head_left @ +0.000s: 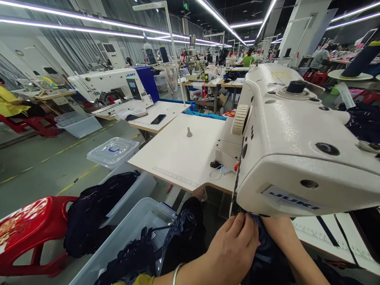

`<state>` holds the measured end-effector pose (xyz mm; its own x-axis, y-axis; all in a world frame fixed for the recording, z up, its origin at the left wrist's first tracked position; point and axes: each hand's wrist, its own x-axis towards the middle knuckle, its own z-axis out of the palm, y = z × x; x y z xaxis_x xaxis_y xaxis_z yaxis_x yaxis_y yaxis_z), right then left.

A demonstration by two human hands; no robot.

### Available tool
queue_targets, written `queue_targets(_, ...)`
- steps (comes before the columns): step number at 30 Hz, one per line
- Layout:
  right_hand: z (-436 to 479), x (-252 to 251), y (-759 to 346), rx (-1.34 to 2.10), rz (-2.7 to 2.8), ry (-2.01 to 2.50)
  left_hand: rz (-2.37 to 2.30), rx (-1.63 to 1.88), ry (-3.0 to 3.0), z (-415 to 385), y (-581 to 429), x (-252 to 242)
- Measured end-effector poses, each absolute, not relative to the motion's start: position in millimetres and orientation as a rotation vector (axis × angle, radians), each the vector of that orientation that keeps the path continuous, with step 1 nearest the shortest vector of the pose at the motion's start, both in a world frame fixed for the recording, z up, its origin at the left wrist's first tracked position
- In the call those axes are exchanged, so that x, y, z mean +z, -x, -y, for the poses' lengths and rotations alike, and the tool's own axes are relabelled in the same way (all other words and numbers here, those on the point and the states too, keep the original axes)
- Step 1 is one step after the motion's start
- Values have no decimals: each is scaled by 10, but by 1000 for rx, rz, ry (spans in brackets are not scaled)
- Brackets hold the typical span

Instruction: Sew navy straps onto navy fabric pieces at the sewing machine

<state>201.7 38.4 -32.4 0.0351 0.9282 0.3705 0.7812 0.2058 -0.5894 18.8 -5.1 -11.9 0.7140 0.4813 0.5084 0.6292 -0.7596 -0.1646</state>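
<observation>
My left fingers (244,227) pinch the navy cloth (264,246), just right of them, by the JUKI sewing machine (276,138). It hides my right fingers, so I can't tell about those. I think I should keep the cloth flat and go slow. Past my fingers is a white desk (175,158); far left, a red stool (44,253). Long lights (219,19) shine high above them.

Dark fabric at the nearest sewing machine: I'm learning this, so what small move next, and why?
Probably straighten the dark fabric gently with the left hand: its fingers are bent against the fabric, which hangs in folds below the sewing machine.
</observation>
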Motion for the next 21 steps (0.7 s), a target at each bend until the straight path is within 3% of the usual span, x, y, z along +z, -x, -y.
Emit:
queue_targets(14,-394,-236,-1990,379,1769,1486,898,-667,2470,89,-194,-150)
queue_targets(21,-400,-441,-2023,269,1732,1497,927,-682,2444,69,-140,-116)
